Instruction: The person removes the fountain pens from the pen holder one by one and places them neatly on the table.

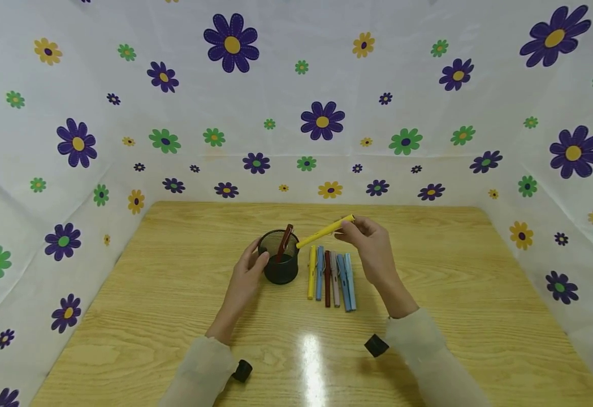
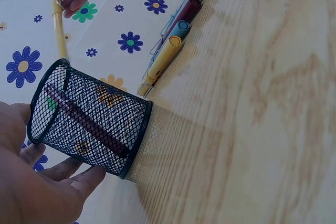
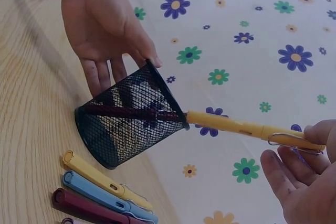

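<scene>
A black mesh pen holder (image 1: 281, 271) stands upright on the table, with one dark red pen (image 1: 285, 240) leaning inside it. My left hand (image 1: 246, 273) holds the holder from its left side, thumb by the rim and fingers round the mesh. Between thumb and fingertips, my right hand (image 1: 372, 249) pinches a yellow pen (image 1: 325, 232) by its clip end. That pen slants down to the left, its far end at the holder's rim in the right wrist view. Right of the holder lies a row of pens, among them a yellow pen (image 1: 311, 273) and a dark red pen (image 1: 328, 278).
The same row also has a blue pen (image 1: 319, 273), a greyish-pink pen (image 1: 335, 280) and two more blue ones at its right end. Beneath everything is a wood-grain table (image 1: 174, 294). A white flower-patterned sheet (image 1: 276, 85) encloses the back and sides.
</scene>
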`<state>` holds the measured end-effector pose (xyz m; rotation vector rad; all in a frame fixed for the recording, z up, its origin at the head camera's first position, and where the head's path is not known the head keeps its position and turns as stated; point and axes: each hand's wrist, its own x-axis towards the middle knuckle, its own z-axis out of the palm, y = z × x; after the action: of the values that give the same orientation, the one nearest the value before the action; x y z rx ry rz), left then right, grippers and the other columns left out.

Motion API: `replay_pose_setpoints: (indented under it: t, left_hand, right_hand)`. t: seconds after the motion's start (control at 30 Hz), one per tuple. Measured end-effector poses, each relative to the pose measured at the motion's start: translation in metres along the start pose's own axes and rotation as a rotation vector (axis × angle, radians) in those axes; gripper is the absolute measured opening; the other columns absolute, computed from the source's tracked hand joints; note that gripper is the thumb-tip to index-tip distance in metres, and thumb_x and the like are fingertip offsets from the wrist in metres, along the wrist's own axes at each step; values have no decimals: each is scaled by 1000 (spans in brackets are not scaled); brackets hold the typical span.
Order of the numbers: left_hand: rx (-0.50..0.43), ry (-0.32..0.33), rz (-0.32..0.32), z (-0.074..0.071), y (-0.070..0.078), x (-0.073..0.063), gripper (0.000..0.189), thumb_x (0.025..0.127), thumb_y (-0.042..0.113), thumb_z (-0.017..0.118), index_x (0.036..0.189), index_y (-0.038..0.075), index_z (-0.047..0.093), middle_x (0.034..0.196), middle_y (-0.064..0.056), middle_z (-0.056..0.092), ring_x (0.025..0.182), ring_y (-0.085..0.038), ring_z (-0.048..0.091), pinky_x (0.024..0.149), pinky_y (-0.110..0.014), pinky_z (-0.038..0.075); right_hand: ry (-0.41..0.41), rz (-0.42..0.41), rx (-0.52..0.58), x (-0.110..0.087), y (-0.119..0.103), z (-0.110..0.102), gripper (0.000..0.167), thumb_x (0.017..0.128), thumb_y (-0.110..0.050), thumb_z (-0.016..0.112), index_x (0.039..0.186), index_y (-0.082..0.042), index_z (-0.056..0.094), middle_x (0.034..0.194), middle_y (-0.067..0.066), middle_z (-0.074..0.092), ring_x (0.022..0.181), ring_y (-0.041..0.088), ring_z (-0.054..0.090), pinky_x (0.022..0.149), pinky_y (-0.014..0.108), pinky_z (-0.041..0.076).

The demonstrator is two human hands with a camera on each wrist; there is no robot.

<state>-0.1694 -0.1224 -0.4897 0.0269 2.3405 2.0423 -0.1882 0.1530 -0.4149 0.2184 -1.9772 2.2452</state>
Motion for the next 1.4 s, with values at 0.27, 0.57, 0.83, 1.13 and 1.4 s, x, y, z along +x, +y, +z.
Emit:
replay_pose_setpoints:
  t: [0.27,0.57,0.83,1.13,1.4]
  left_hand:
    - [-1,-8,10,-1,0,2,63,108,44,55,162,20,35,158,-22,41,147,-36,39,117,-56,35]
    - [-3,-5,19,-1,0,1,60,110,38,54,162,15,35,155,-25,45,144,-39,42,116,-57,34]
    - [-13,-6,5,-1,10,-3,58,111,30,53,162,10,35,153,-27,46,144,-40,42,117,-57,34]
    - [-13,-6,28,-2,0,0,60,109,38,54,162,15,36,154,-25,47,143,-38,43,116,-57,35]
    - [-1,-4,33,-1,-1,1,61,110,36,54,162,13,35,153,-24,48,141,-38,46,115,-56,36]
  right_hand:
    - [32,-8,-11,-1,-8,-17,36,103,-15,67,121,16,61,112,14,72,95,18,71,90,34,59]
    - [50,-4,-16,-5,-9,-50,31,103,-16,66,116,12,63,106,4,74,94,16,70,88,31,59]
    - [47,3,-56,-12,-12,-71,29,103,-17,67,119,8,66,104,1,75,92,16,69,86,29,59]
    - [30,36,-122,-16,-12,-88,29,104,-20,66,119,5,66,105,3,74,92,15,69,84,28,59]
    - [-6,42,-167,-18,-9,-97,41,105,-21,64,118,18,59,103,2,74,90,14,68,83,26,59]
